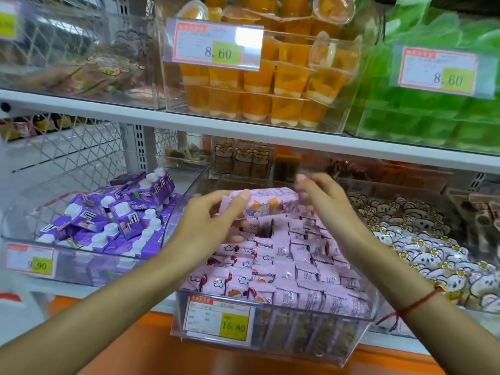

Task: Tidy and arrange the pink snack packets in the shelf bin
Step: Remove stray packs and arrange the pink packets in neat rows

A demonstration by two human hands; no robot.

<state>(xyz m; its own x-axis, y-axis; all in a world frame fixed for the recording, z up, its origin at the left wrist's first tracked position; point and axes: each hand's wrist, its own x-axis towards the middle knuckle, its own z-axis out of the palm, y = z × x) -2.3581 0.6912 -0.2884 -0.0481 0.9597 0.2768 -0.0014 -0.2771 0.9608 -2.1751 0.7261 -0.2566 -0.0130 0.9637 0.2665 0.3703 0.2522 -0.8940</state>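
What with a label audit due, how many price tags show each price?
8.60 tags: 2
15.80 tag: 1
Tag ending in .90, first digit blurred: 1
Unreadable tag at the top-left edge: 1
Total: 5

The white and red price tag with a yellow patch [218, 319] on the front of the clear plastic bin of pink snack packets [349, 336] reads "15.80". The tag on the clear bin of orange jelly cups [213, 44] and the tag on the bin of green packets [439, 70] each read "8.60". The tag on the bin of purple drink cartons [30, 259] shows ".90", its first digit blurred; smaller print on all tags is unreadable.
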